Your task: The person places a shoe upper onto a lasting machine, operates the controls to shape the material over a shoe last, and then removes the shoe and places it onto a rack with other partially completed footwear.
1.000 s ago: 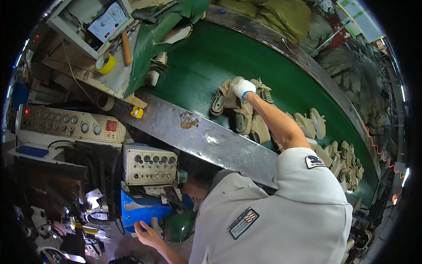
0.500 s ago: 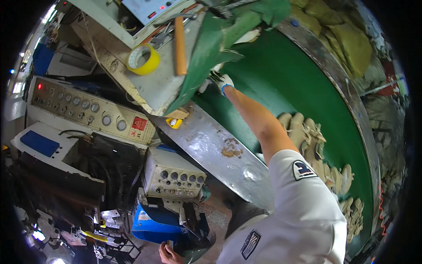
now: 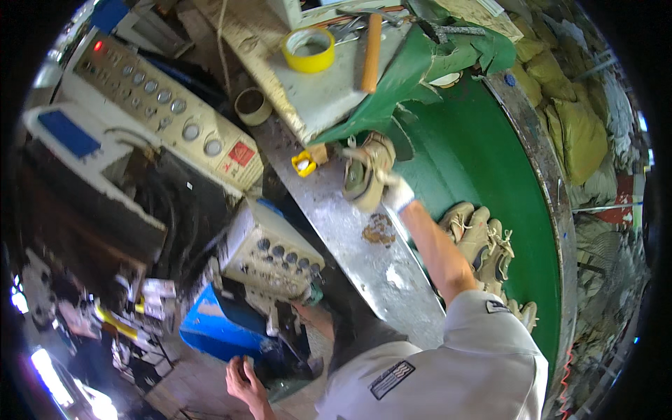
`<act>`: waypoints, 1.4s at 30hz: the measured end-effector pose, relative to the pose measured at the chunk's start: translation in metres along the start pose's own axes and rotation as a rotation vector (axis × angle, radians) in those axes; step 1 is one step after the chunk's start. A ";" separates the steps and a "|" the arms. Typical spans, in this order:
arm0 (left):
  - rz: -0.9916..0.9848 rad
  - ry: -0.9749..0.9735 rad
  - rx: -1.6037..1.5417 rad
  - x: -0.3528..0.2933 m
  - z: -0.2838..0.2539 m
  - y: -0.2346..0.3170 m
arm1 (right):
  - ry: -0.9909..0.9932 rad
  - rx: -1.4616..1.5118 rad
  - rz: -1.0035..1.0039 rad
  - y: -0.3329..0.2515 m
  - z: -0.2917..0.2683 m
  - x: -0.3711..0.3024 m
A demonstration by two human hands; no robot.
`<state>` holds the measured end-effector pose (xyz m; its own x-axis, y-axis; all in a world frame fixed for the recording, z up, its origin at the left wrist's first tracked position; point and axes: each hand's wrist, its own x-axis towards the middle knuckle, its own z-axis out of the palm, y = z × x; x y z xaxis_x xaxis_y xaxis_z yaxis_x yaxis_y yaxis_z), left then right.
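Note:
My right hand (image 3: 397,190), in a white glove, grips a beige lace-up shoe (image 3: 369,168). The shoe is tilted, with its greenish opening showing, above the edge where the metal ledge meets the green belt. Low in the picture is my bare left hand (image 3: 245,381), fingers curled beside a blue machine part (image 3: 217,322). Something small and dark may be between its finger and thumb, too unclear to name. More beige shoes (image 3: 476,234) stand in a row on the green belt (image 3: 455,157), to the right of my right forearm.
A bench top holds a yellow tape roll (image 3: 309,50) and a wooden-handled hammer (image 3: 372,52). Torn green sheeting (image 3: 420,70) hangs over its edge. A yellow tape measure (image 3: 304,164) lies on the metal ledge (image 3: 350,231). Control panels (image 3: 164,105) with dials stand left.
My right hand has come back from under the green sheeting, now with a shoe in its grip. The view has shifted, and my left hand appears farther left.

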<state>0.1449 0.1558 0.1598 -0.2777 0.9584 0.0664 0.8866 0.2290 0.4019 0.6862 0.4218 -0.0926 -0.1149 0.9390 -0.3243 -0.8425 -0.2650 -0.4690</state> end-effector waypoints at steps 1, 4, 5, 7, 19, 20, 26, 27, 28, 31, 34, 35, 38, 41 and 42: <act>0.012 0.021 0.055 -0.011 -0.002 -0.007 | -0.242 -0.035 0.003 0.014 0.076 -0.039; -0.189 0.019 -0.131 -0.011 -0.003 -0.019 | 0.078 0.377 0.257 0.077 0.147 -0.131; -0.274 0.019 -0.265 -0.003 -0.001 -0.022 | 0.185 0.351 0.318 0.090 0.182 -0.152; -0.313 -0.089 -0.609 0.038 0.000 -0.002 | 0.065 0.293 0.450 0.144 0.173 -0.177; -0.463 -0.189 -1.342 0.103 -0.055 -0.080 | -0.200 -0.464 0.331 0.269 0.412 -0.194; -0.496 -0.122 -1.326 0.104 -0.062 -0.086 | -0.164 -0.518 0.327 0.283 0.419 -0.187; -0.436 0.203 -1.403 0.120 -0.083 -0.117 | -0.247 -0.385 0.316 0.329 0.462 -0.166; -0.449 0.256 -1.370 0.125 -0.084 -0.121 | -0.252 -0.362 0.311 0.336 0.470 -0.162; -0.418 0.283 -1.381 0.130 -0.086 -0.128 | -0.245 -0.354 0.301 0.343 0.477 -0.156; -0.384 0.326 -1.439 0.145 -0.090 -0.140 | -0.228 -0.326 0.248 0.367 0.487 -0.138; -0.347 0.352 -1.548 0.153 -0.087 -0.147 | -0.264 -0.223 0.226 0.386 0.495 -0.127; -0.357 0.351 -1.580 0.153 -0.080 -0.150 | -0.236 -0.168 0.277 0.388 0.498 -0.126; -0.481 0.299 -1.518 0.141 -0.064 -0.148 | -0.132 -0.231 0.218 0.412 0.485 -0.115; -0.668 0.068 -1.717 0.123 -0.048 -0.131 | -0.101 -0.298 0.192 0.412 0.485 -0.116; -0.647 0.041 -1.790 0.120 -0.045 -0.129 | -0.114 -0.292 0.196 0.413 0.485 -0.115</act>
<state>-0.0194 0.2338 0.1566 -0.3942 0.8001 -0.4521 -0.7035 0.0539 0.7087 0.0964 0.3107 0.1501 -0.3312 0.8780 -0.3456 -0.6145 -0.4787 -0.6271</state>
